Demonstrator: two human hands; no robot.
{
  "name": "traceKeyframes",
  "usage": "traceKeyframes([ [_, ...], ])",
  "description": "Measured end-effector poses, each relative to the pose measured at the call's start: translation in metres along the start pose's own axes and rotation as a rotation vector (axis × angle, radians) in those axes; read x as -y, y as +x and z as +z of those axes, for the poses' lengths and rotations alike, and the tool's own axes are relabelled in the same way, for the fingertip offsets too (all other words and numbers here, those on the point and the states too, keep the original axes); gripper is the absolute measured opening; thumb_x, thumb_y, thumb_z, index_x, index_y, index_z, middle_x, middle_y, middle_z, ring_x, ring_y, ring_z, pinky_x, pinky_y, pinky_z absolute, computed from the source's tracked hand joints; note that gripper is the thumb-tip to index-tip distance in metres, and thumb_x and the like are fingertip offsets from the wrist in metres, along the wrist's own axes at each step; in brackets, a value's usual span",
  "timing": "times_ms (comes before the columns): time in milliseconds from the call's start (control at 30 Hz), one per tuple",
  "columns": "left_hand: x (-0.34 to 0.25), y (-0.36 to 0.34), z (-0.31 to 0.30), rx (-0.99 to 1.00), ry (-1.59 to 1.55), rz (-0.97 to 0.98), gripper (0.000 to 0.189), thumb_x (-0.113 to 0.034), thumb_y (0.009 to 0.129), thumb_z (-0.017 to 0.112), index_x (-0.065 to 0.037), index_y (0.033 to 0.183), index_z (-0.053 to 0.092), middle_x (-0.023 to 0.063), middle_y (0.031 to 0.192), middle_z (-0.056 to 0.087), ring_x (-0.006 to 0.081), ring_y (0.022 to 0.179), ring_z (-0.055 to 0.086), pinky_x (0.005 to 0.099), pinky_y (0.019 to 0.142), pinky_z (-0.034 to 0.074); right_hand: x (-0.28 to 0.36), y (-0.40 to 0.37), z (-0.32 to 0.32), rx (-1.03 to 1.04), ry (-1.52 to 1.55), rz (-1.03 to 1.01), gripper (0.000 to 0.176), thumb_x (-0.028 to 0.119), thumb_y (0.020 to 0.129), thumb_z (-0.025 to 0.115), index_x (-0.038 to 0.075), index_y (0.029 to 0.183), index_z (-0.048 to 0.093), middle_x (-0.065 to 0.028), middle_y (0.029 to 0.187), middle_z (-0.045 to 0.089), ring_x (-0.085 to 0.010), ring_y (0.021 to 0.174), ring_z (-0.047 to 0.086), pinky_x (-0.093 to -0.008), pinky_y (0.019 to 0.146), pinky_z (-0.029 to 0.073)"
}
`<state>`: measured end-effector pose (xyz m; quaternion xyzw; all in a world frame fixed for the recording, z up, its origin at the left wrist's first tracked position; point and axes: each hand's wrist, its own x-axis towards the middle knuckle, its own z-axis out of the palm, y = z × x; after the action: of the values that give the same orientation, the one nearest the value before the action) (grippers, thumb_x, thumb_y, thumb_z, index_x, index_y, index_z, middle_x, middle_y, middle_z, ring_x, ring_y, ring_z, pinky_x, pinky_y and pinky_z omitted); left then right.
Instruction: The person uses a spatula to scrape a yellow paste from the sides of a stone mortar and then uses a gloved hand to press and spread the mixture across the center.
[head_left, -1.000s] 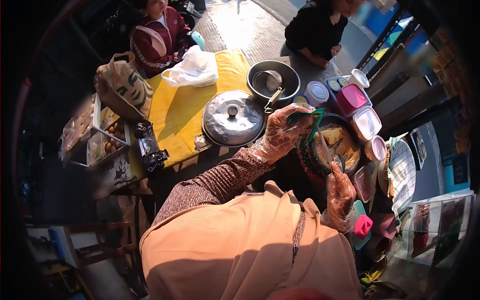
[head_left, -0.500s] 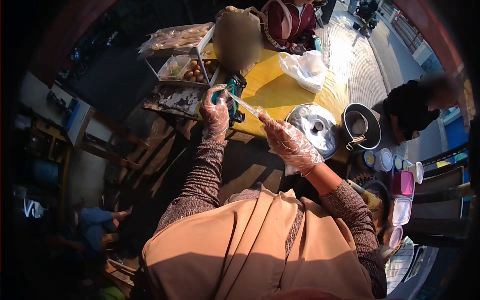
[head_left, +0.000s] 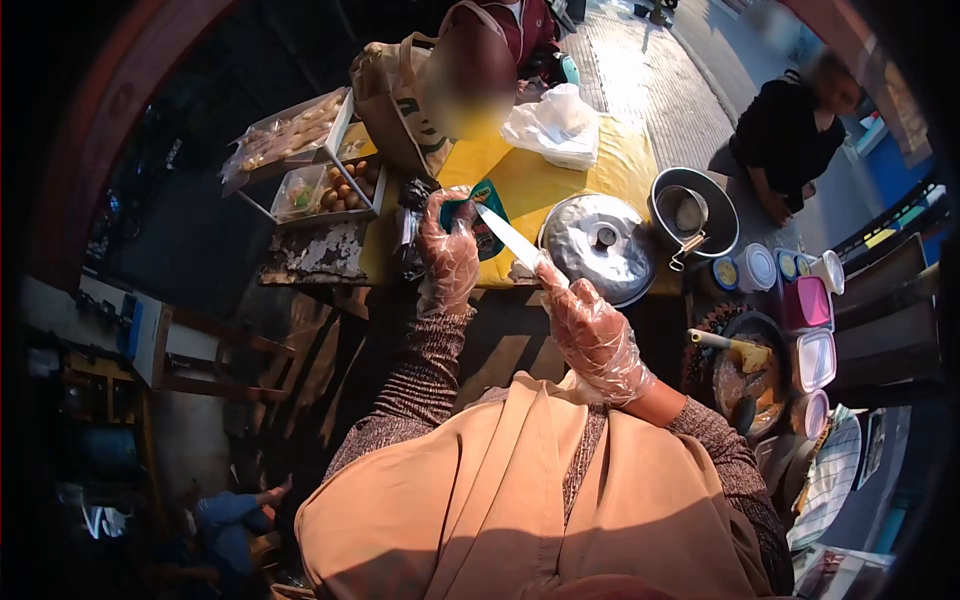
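Both hands wear clear plastic gloves. My right hand (head_left: pixel 590 335) is closed round the handle of a knife (head_left: pixel 510 236), whose bright blade points up and left. The blade's tip is close to the fingers of my left hand (head_left: pixel 450 250). My left hand is closed on a small dark item (head_left: pixel 463 214), too small to name. Behind it, on the yellow cloth (head_left: pixel 520 180), is a green packet (head_left: pixel 489 200). To the right of the knife sits a round metal lid (head_left: pixel 590 245).
A two-level rack (head_left: pixel 335 150) at the left holds wrapped food and eggs. White plastic bags (head_left: pixel 560 125) lie at the back, near a large tote bag (head_left: pixel 385 95). A metal pot (head_left: pixel 725 225), tubs (head_left: pixel 810 300) and a mortar (head_left: pixel 745 385) stand right. People are behind and at the right.
The view has shifted, so the table things appear further left. The knife blade is seen broader now, and more of the mortar and the tote bag shows. Both hands keep their hold.
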<state>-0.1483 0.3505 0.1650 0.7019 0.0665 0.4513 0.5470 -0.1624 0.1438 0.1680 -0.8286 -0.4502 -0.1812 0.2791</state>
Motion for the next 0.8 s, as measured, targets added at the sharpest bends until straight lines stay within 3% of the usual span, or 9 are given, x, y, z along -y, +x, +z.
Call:
traceKeyframes([
  [67, -0.010, 0.002, 0.032, 0.085, -0.342, 0.014, 0.015, 0.008, 0.083, 0.057, -0.004, 0.093, 0.056, 0.0046, 0.095, 0.060, 0.0119, 0.084, 0.057, 0.0262, 0.076, 0.049, -0.003, -0.010, -0.018, -0.031, -0.066, 0.147, 0.054, 0.000, 0.082, 0.058, 0.009, 0.134, 0.046, -0.0108, 0.075, 0.053, -0.0245, 0.056, 0.054, -0.0332, 0.047, 0.047],
  [167, -0.019, 0.001, 0.080, 0.184, -0.342, -0.015, 0.014, 0.007, 0.083, 0.058, -0.003, 0.093, 0.055, 0.0046, 0.094, 0.060, 0.0125, 0.084, 0.057, 0.0259, 0.076, 0.049, -0.013, -0.028, -0.034, -0.109, -0.195, 0.256, 0.054, 0.000, 0.082, 0.058, 0.009, 0.134, 0.046, -0.0105, 0.071, 0.051, -0.0244, 0.057, 0.054, -0.0339, 0.047, 0.046],
  [233, -0.017, -0.001, 0.110, 0.225, -0.236, 0.095, 0.013, 0.006, 0.084, 0.059, -0.003, 0.092, 0.056, 0.0043, 0.090, 0.060, 0.0126, 0.082, 0.057, 0.0254, 0.075, 0.048, -0.018, -0.038, -0.052, -0.130, -0.232, 0.333, 0.053, -0.001, 0.082, 0.057, 0.008, 0.134, 0.047, -0.0108, 0.072, 0.052, -0.0257, 0.058, 0.055, -0.0339, 0.048, 0.047],
  [300, -0.022, -0.007, 0.137, 0.294, -0.289, -0.054, 0.011, 0.003, 0.085, 0.060, -0.004, 0.092, 0.057, 0.0035, 0.085, 0.061, 0.0117, 0.079, 0.057, 0.0249, 0.074, 0.047, -0.030, -0.049, -0.064, -0.263, -0.288, 0.258, 0.050, 0.000, 0.080, 0.060, 0.007, 0.129, 0.052, -0.0129, 0.079, 0.055, -0.0249, 0.057, 0.056, -0.0313, 0.047, 0.047],
  [333, -0.027, -0.013, 0.151, 0.303, -0.259, -0.012, 0.009, 0.002, 0.086, 0.061, -0.004, 0.092, 0.057, 0.0025, 0.083, 0.062, 0.0109, 0.075, 0.056, 0.0245, 0.072, 0.046, -0.033, -0.055, -0.070, -0.325, -0.316, 0.214, 0.048, 0.001, 0.079, 0.062, 0.006, 0.127, 0.054, -0.0140, 0.082, 0.057, -0.0245, 0.056, 0.057, -0.0299, 0.047, 0.047],
  [467, -0.051, -0.032, 0.187, 0.551, -0.543, -0.214, 0.008, 0.001, 0.086, 0.061, -0.004, 0.092, 0.058, 0.0019, 0.083, 0.061, 0.0102, 0.076, 0.056, 0.0249, 0.073, 0.046, -0.031, -0.084, -0.092, -0.314, -0.305, 0.461, 0.050, -0.002, 0.080, 0.059, 0.005, 0.129, 0.051, -0.0166, 0.082, 0.058, -0.0282, 0.059, 0.059, -0.0299, 0.051, 0.050],
  [600, -0.073, -0.050, 0.217, 0.653, -0.528, 0.029, 0.010, -0.012, 0.090, 0.062, -0.004, 0.095, 0.059, 0.0025, 0.090, 0.059, 0.0093, 0.079, 0.056, 0.0249, 0.068, 0.051, -0.028, -0.106, -0.107, -0.337, -0.383, 0.572, 0.052, -0.002, 0.080, 0.059, 0.005, 0.130, 0.050, -0.0164, 0.081, 0.058, -0.0308, 0.063, 0.061, -0.0327, 0.053, 0.052],
  [667, -0.083, -0.063, 0.231, 0.723, -0.694, -0.205, 0.006, -0.001, 0.088, 0.061, -0.003, 0.093, 0.058, 0.0017, 0.090, 0.059, 0.0073, 0.079, 0.055, 0.0228, 0.067, 0.051, -0.023, -0.110, -0.117, -0.436, -0.307, 0.587, 0.049, -0.003, 0.082, 0.058, 0.005, 0.130, 0.050, -0.0182, 0.081, 0.059, -0.0352, 0.070, 0.058, -0.0389, 0.061, 0.049],
  [800, -0.086, -0.083, 0.257, 0.839, -0.781, -0.278, 0.014, 0.007, 0.084, 0.056, -0.002, 0.094, 0.059, 0.0025, 0.092, 0.059, 0.0096, 0.083, 0.057, 0.0232, 0.077, 0.047, -0.017, -0.126, -0.133, -0.414, -0.447, 0.585, 0.054, -0.003, 0.080, 0.058, 0.006, 0.132, 0.049, -0.0171, 0.083, 0.057, -0.0325, 0.068, 0.062, -0.0346, 0.055, 0.052],
])
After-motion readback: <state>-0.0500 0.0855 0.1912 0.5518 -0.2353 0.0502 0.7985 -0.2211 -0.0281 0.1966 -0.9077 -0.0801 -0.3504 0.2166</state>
